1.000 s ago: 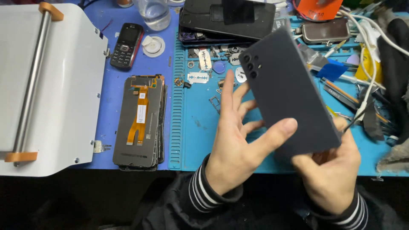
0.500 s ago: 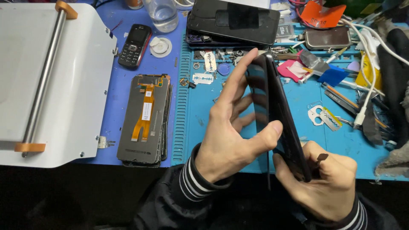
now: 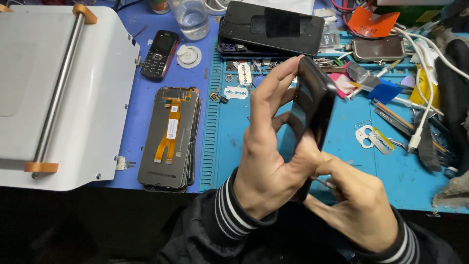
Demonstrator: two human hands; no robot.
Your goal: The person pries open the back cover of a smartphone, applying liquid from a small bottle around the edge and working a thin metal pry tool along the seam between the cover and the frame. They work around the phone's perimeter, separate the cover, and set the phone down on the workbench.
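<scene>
Leftmost, the white machine point(image 3: 58, 93) with its steel roller bar and orange end caps fills the bench's left side, resting on the blue mat point(image 3: 141, 122); next to it lies the teal ridged mat point(image 3: 415, 176), which carries most of the clutter. Over that teal mat both hands hold a black phone point(image 3: 315, 105) on edge, tilted, its top end pointing away from the person and its lower end hidden between the palms. The left hand point(image 3: 268, 166) is half open, not clenched: its fingers point(image 3: 273, 83) stretch up along the phone's near side to the top end and its thumb presses the lower part. The right hand point(image 3: 356, 205) is curled tight about the phone's bottom end, thumb touching the left thumb; something thin shows between its fingers, too hidden to name. At the far edge a larger dark phone point(image 3: 271, 24) lies flat on a frame. A stack of screen panels point(image 3: 168, 139) with an orange flex cable lies on the blue mat just beside the teal one. A clear cup point(image 3: 191, 17) holding water stands at the top, a small keypad phone point(image 3: 159, 54) to its left. Razor blades point(image 3: 236, 92) lie near the left fingers.
</scene>
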